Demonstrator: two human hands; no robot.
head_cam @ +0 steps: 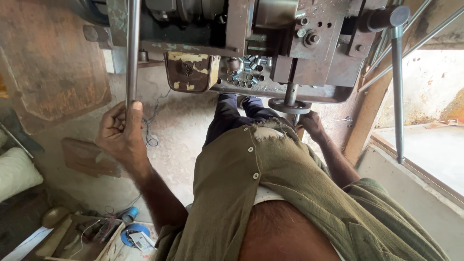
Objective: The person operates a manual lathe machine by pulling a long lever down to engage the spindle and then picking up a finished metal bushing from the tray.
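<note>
Gripping a long steel lever bar [132,48], the left hand [121,133] is wrapping its fingers closed around the bar's lower end, thumb lying up along it; the bar is running straight up past the edge of the machine [270,53]. Farther right, small shiny metal sleeves [247,70] are lying heaped in the machine's tray, beside a worn yellow plate [189,71]. Below the tray, a round handwheel [290,105] is hanging on a short shaft. The right hand [313,125] is reaching up under that wheel, touching it; whether its fingers are curling shut cannot be told. At far right, a second slim rod [397,92] is hanging down.
</note>
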